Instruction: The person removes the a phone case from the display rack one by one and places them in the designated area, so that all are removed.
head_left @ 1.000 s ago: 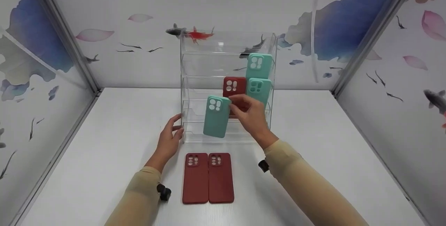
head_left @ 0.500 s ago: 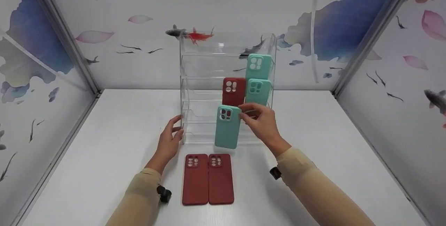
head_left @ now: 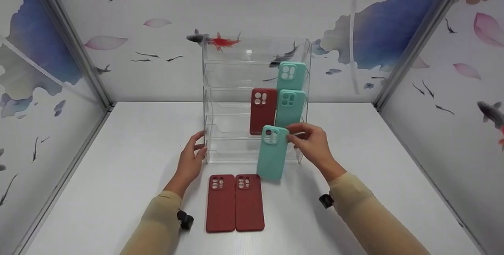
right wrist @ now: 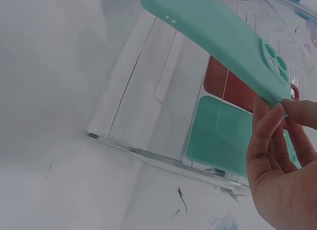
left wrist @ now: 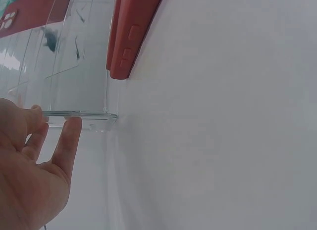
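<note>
In the head view my right hand (head_left: 313,143) pinches a teal phone case (head_left: 271,154) by its upper right edge. The case hangs upright, slightly tilted, before the lower part of a clear tiered display rack (head_left: 226,78). My left hand (head_left: 191,160) touches the rack's left side with fairly straight fingers; in the left wrist view its fingertips (left wrist: 73,125) meet the clear side panel. On the rack stand a red phone case (head_left: 263,109), an upper teal case (head_left: 291,76) and a lower teal case (head_left: 290,107). The held case covers the red one's lower right corner.
Two red phone cases, a left one (head_left: 220,207) and a right one (head_left: 250,207), lie side by side on the white table (head_left: 149,133) before the rack. Printed white walls (head_left: 244,3) enclose the back and sides.
My right hand has moved right, down and toward me with the teal case, uncovering most of the red case on the rack. My left hand has stayed at the rack's side.
</note>
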Demonstrator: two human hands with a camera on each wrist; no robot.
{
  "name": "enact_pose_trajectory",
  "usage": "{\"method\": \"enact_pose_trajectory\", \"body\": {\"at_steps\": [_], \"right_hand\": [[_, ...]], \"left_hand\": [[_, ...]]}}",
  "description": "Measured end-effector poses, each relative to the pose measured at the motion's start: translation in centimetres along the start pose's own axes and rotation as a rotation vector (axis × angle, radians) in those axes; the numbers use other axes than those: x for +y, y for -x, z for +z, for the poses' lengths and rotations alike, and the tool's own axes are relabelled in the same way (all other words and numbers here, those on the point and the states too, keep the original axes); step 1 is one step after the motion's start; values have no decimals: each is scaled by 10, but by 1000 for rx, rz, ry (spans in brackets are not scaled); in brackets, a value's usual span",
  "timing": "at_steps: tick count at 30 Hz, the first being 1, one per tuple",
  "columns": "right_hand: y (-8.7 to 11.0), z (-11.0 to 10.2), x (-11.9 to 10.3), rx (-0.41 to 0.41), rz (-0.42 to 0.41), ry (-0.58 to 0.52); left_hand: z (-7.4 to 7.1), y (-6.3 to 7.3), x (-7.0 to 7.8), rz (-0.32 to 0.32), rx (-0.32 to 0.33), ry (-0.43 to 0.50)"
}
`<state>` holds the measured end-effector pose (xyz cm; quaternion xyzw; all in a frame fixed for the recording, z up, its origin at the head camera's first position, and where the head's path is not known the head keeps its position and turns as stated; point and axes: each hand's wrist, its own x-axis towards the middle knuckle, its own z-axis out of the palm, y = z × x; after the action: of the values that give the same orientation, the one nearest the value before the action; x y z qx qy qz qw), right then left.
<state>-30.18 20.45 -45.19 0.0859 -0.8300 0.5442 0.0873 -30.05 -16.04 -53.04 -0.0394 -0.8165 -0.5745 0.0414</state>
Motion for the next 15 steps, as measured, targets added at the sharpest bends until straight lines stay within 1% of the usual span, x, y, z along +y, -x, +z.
{"method": "enact_pose_trajectory", "body": {"at_steps": [5,10,15], "right_hand": [[5,-9,7,-37,75,-17],[9,-16,14,-82,117,-13],[16,-17,19,-120,150,11]], "left_hand": [[0,0,-1,-7,-9,-5],[-1,0,0,-8,-5,-11],[-1,1,-1,3,-1,-14]]}}
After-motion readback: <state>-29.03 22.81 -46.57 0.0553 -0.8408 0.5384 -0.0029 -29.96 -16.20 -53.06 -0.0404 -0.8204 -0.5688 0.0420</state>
